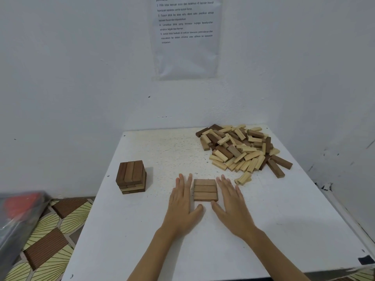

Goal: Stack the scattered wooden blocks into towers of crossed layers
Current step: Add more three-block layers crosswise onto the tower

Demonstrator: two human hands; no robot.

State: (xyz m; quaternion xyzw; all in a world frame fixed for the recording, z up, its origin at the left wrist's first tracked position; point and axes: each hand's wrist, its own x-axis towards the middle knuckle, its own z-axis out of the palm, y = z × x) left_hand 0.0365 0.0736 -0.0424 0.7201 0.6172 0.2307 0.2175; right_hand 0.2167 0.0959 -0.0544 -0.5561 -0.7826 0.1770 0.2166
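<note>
A flat layer of three brown wooden blocks (205, 190) lies side by side on the white worktop (274, 230), framed between a person's two bare hands. The left grip (182, 201) lies wide and flat just beside the layer's left edge, fingers straight and holding nothing, its thumb close to the near corner. The right grip (231, 201) mirrors it on the other side, fingers straight and slightly spread, also holding nothing. Whether either one actually touches the wood cannot be told.

Just beyond the right grip's fingertips rest two pale blocks (243, 178). Further beyond and to its right, a loose pile of pale and dark blocks (241, 148) sprawls near the far corner of the worktop. Well off to the left of the left grip stands a short tower (131, 177) of crossed layers, topped by three dark blocks.

On the white wall (81, 78) beyond both hands hangs a printed sheet in a clear sleeve (186, 37). Below the worktop's left edge are a patterned floor (50, 240) and a blurred grey bag (18, 216).
</note>
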